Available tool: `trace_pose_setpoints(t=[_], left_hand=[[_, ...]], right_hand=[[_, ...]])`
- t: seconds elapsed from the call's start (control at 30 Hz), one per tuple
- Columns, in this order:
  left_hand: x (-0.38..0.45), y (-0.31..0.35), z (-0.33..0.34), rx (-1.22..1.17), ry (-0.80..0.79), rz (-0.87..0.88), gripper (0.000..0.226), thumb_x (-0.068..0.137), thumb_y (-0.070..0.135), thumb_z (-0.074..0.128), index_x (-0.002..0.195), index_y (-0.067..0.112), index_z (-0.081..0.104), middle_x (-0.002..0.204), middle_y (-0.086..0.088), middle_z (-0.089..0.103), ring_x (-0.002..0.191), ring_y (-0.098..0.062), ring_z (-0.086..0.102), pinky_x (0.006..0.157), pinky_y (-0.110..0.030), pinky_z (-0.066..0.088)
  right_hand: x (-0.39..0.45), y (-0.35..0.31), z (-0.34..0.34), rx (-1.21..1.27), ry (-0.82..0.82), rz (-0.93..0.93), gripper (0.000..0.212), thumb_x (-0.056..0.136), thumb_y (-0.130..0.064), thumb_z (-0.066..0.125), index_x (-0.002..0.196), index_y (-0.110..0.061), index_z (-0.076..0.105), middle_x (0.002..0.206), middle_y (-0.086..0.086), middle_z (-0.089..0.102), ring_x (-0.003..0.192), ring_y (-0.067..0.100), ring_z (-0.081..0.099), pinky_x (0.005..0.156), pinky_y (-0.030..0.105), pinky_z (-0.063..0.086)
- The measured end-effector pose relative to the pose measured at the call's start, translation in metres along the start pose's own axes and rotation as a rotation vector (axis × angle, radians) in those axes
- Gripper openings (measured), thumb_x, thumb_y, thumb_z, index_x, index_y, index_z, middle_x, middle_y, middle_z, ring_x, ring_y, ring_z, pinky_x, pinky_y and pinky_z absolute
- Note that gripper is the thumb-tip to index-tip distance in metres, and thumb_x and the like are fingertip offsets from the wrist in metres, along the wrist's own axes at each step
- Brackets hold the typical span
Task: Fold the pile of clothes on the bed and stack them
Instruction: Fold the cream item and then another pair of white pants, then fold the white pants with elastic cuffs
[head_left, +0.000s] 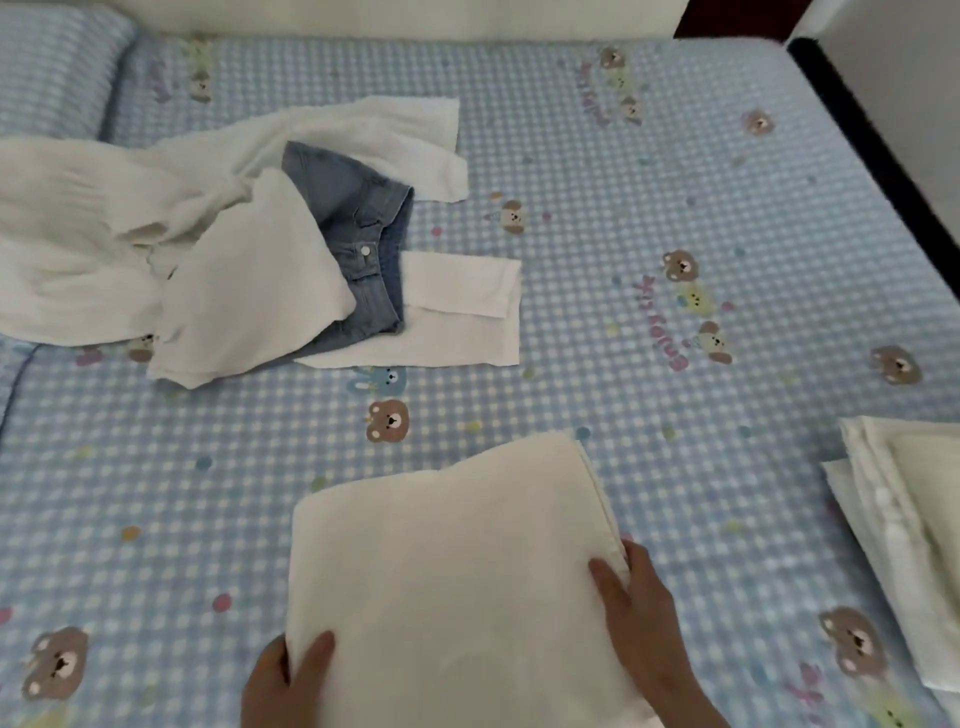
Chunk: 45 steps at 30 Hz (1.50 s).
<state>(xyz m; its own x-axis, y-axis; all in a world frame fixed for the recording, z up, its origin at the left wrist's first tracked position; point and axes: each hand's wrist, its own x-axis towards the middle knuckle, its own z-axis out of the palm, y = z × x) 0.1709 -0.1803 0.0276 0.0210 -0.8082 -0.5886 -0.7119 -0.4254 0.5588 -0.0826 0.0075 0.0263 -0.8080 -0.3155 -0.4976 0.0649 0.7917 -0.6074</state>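
Observation:
A folded white garment (447, 571) lies on the bed near me, at the bottom centre. My left hand (283, 680) grips its near left corner, thumb on top. My right hand (644, 613) holds its right edge, thumb on top and fingers under the fold. Further back on the left sits the unfolded pile: rumpled white clothes (130, 239) and blue denim jeans (358, 234) partly under them, with a flat white piece (457, 322) beside the jeans. A stack of folded white clothes (904, 519) rests at the right edge.
The bed has a blue checked sheet (649, 208) with bear prints. A matching pillow (52, 67) lies at the back left. A white wall runs along the far side, and a dark bed frame edge (872, 156) at the right.

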Motion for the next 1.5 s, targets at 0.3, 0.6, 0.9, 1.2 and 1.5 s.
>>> trace_pose_setpoints(t=[0.3,0.6,0.9,1.2,1.5], left_hand=[[-0.024,0.165,0.166,-0.084,-0.066,0.281,0.011,0.087,0.018,0.064,0.084,0.008,0.062,0.074,-0.007,0.065,0.068,-0.02,0.059,0.054,-0.028,0.04],[-0.056,0.348,0.359,-0.225,-0.13,0.42,0.018,0.09,0.016,0.058,0.085,-0.001,0.059,0.074,-0.009,0.061,0.063,-0.021,0.054,0.052,-0.028,0.039],[-0.063,0.382,0.548,-0.282,-0.396,0.288,0.014,0.093,0.006,0.05,0.1,-0.001,0.059,0.102,-0.025,0.065,0.081,-0.027,0.058,0.07,-0.039,0.046],[-0.064,0.304,0.568,0.152,-0.401,0.316,0.018,0.088,0.018,0.056,0.072,0.015,0.047,0.068,0.002,0.054,0.063,-0.017,0.053,0.051,-0.024,0.033],[-0.048,0.233,0.467,0.665,-0.335,0.743,0.053,0.071,0.038,0.064,0.121,0.02,0.063,0.106,-0.007,0.067,0.091,-0.02,0.068,0.068,-0.024,0.055]], right_hand=[[0.152,-0.002,-0.165,0.078,0.138,-0.132,0.027,0.096,-0.026,0.05,0.118,-0.01,0.049,0.106,0.008,0.065,0.088,0.025,0.059,0.073,0.032,0.042],[0.347,-0.005,-0.361,0.11,0.237,-0.223,0.031,0.098,-0.024,0.046,0.126,-0.012,0.046,0.107,0.004,0.057,0.094,0.025,0.057,0.081,0.035,0.044],[0.463,0.098,-0.443,0.106,0.292,-0.036,0.025,0.098,-0.016,0.043,0.122,-0.01,0.044,0.113,0.016,0.06,0.093,0.033,0.06,0.082,0.045,0.05],[0.475,0.163,-0.411,-0.238,0.337,0.05,0.038,0.097,-0.011,0.046,0.131,0.004,0.039,0.13,0.029,0.05,0.118,0.042,0.047,0.097,0.043,0.035],[0.419,0.095,-0.35,-0.669,0.395,-0.007,0.07,0.082,-0.009,0.064,0.142,0.004,0.028,0.142,0.03,0.034,0.128,0.045,0.035,0.103,0.054,0.033]])
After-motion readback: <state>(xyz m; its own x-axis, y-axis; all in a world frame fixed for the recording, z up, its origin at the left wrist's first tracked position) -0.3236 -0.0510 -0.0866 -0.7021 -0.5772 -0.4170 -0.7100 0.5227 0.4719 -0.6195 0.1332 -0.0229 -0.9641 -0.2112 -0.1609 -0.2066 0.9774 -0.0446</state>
